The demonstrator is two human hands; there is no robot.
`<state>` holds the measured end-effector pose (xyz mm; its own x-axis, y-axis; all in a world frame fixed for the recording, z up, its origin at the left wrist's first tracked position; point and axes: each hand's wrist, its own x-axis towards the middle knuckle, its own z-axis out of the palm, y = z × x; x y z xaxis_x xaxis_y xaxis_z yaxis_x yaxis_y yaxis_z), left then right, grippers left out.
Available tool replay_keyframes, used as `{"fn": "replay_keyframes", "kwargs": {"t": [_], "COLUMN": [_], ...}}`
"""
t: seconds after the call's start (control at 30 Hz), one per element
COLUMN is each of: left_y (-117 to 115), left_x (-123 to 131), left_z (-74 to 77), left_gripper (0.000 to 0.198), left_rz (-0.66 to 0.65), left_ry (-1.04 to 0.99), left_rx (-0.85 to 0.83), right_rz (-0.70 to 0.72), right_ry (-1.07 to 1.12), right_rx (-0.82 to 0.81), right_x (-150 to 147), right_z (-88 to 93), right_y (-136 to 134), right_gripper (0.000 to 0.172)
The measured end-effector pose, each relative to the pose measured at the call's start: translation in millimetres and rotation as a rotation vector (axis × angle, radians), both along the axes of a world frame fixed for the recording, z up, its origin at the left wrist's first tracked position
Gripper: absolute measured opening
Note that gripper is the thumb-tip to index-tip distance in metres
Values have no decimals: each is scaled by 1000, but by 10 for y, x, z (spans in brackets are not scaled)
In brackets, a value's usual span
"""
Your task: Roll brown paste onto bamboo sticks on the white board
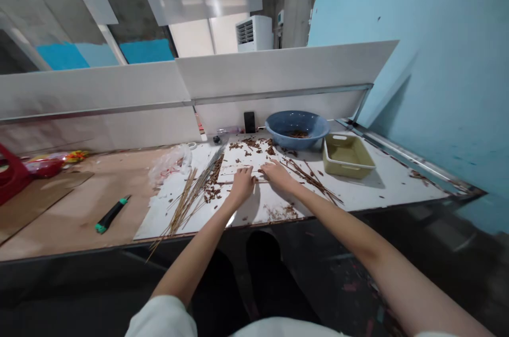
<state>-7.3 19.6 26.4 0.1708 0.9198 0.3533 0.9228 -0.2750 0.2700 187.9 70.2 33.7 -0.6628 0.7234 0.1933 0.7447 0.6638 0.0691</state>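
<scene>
Both hands rest on a white board (pixel 254 204) near the table's front edge. My left hand (pixel 242 184) is curled, its fingers closed on something thin I cannot make out. My right hand (pixel 277 173) lies beside it with fingers bent down on the board; what they hold, if anything, is hidden. A bundle of thin tan sticks (pixel 190 198) lies to the left of my left hand. More dark sticks (pixel 314 180) lie to the right of my right hand. Brown chips (pixel 250 145) are scattered beyond the hands.
A blue bowl (pixel 297 127) with brown bits and a yellow-green tray (pixel 347 155) stand at the back right. A green-handled knife (pixel 112 214) lies on the wooden tabletop at left. A crumpled plastic bag (pixel 170 163), a dark phone (pixel 249 121) and a red object (pixel 11 173) are farther off.
</scene>
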Motion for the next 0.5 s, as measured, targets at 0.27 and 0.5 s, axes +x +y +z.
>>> {"fn": "replay_keyframes", "kwargs": {"t": [0.27,0.5], "left_y": [-619,-605], "left_x": [-297,-320], "left_z": [-444,-506], "left_gripper": [34,30], "left_rz": [38,150], "left_ry": [-211,-305], "left_rx": [189,198], "right_rz": [-97,-143], "right_ry": [5,28], "right_rx": [-56,-139], "right_x": [-202,-315], "right_z": [-482,-342], "right_y": [-192,167], "right_gripper": [57,63]}}
